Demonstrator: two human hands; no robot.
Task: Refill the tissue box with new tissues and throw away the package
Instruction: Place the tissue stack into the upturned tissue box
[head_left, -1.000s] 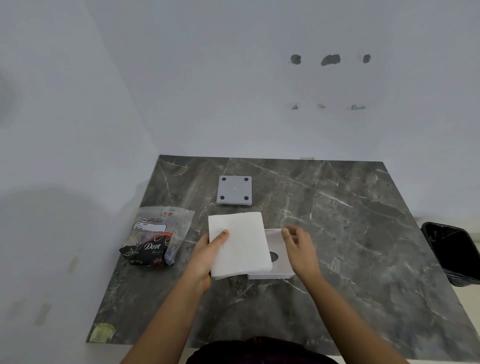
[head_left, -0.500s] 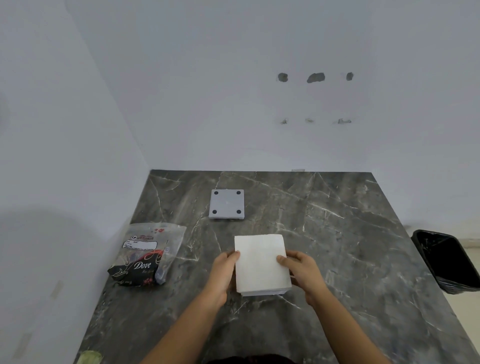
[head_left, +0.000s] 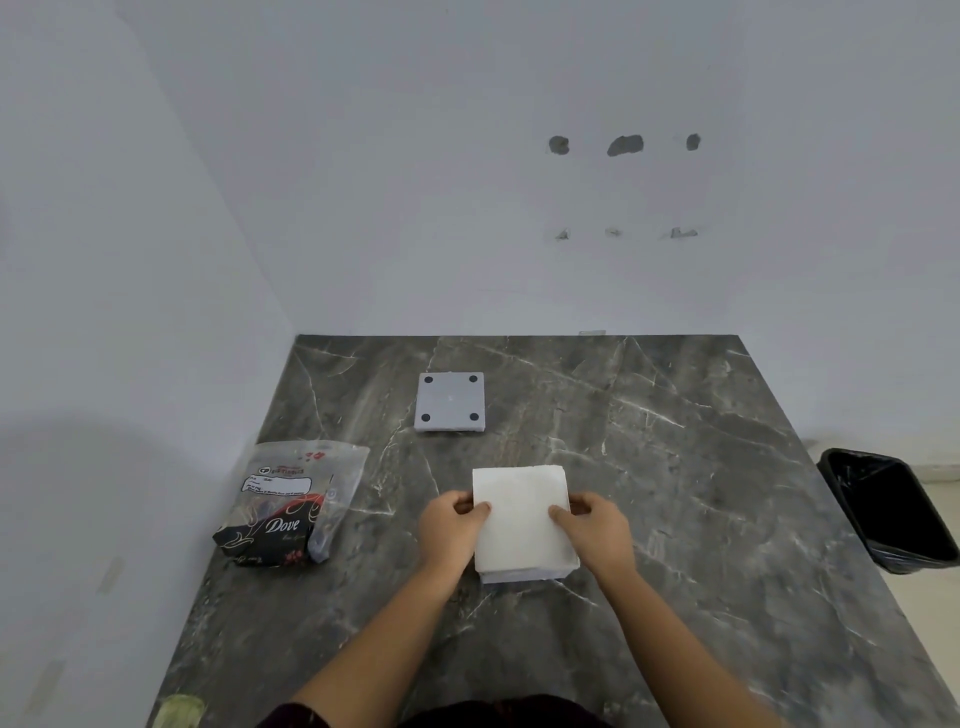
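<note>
Your left hand (head_left: 453, 530) and right hand (head_left: 597, 531) grip the white tissue stack (head_left: 522, 514) from either side, thumbs on its top face and fingers curled down its edges. The stack is square, thick and faintly textured, and it sits over the pale tissue box (head_left: 519, 576), of which only a thin strip shows under the near edge; how far the tissues are inside it cannot be told. Both rest on the dark marble table (head_left: 675, 467), near its middle. To your left lies the opened clear tissue package (head_left: 293, 506), with a black printed lower part reading "Dove"; it lies slack, its contents unclear. Further back sits the grey square lid (head_left: 450, 401), with four dark pads at its corners. Off the table's right edge stands a black bin (head_left: 896, 512) lined with a bag.
</note>
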